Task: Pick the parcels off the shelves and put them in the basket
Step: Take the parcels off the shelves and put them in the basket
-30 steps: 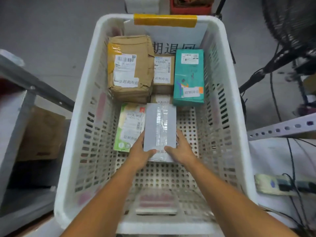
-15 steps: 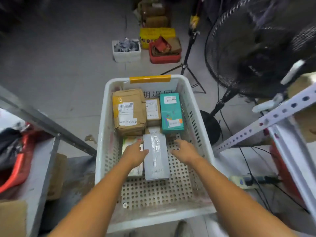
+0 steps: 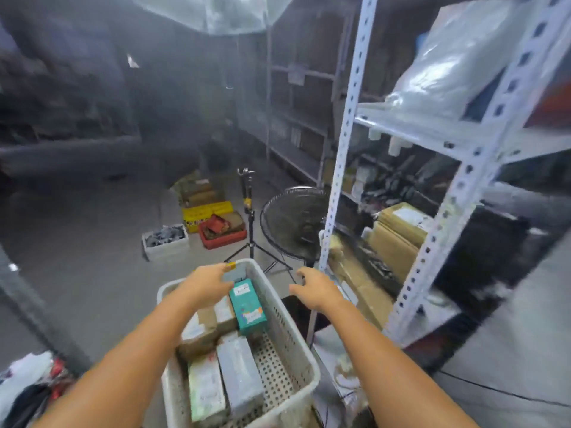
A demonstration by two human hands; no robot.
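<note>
Parcels (image 3: 238, 370) in basket (image 3: 304, 364), shelves (image 3: 411, 193) right

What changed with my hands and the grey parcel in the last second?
Both hands let go of the grey parcel, now lying in the basket. The left hand rose over the basket's far end; the right hand swung out past its right rim toward the shelf. The other parcels stayed put.

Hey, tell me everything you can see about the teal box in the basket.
The teal box is a long rectangular carton, cardboard by its look, with a white label at its far end and a white-and-orange sticker toward its near end. It lies flat in the far right part of the white basket, beside a brown carton on its left. The left hand hovers by its far end, seemingly not touching.
</note>
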